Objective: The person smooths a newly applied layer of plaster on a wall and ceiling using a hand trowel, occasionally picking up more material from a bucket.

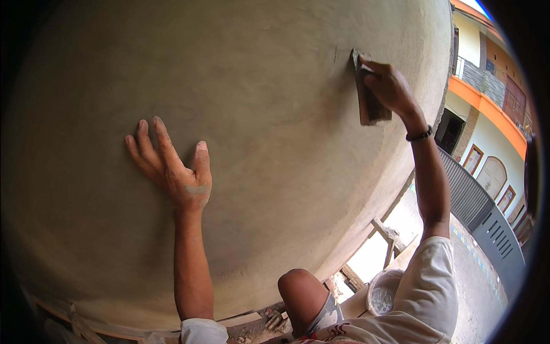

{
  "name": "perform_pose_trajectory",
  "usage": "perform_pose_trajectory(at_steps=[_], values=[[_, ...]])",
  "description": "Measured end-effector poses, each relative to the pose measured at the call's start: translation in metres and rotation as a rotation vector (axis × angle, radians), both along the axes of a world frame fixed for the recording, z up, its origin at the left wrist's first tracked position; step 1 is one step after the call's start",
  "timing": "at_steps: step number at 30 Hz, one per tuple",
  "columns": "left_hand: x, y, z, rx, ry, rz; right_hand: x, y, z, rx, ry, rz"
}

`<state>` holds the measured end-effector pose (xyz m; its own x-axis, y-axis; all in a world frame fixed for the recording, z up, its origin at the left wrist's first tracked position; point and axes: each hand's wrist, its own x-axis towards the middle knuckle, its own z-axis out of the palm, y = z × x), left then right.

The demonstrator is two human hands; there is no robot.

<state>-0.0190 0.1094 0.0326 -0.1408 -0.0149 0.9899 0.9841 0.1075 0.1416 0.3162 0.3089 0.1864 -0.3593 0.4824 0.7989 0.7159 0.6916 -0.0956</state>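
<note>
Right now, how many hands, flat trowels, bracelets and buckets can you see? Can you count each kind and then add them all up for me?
2 hands: left hand and right hand
1 flat trowel
1 dark bracelet
1 pale bucket
Total: 5

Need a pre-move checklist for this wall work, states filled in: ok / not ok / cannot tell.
1. Flat, dark rectangular trowel gripped in the right hand: ok.
2. Left hand free of tools, fingers spread: ok.
3. Left palm pressing on the grey-brown plastered wall: cannot tell.
4. Wall unmarked beside the trowel: not ok, short thin line left of its upper end.
5. Black beaded-looking wristband clear of the trowel: ok.
6. Pale round bucket adequately filled: cannot tell.
</note>
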Motion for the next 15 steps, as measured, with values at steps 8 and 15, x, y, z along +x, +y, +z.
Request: perform_pose_trajectory(at_steps=[8,15], values=[[-0.004,-0.005,-0.001,-0.011,0.003,0.023,-0.011,-0.051,-0.022,0.046,-0.116,0.168],[0.000,0.001,-0.003,0.016,0.012,0.003,-0.037,-0.041,-0.007,0.098,-0.153,0.026]])
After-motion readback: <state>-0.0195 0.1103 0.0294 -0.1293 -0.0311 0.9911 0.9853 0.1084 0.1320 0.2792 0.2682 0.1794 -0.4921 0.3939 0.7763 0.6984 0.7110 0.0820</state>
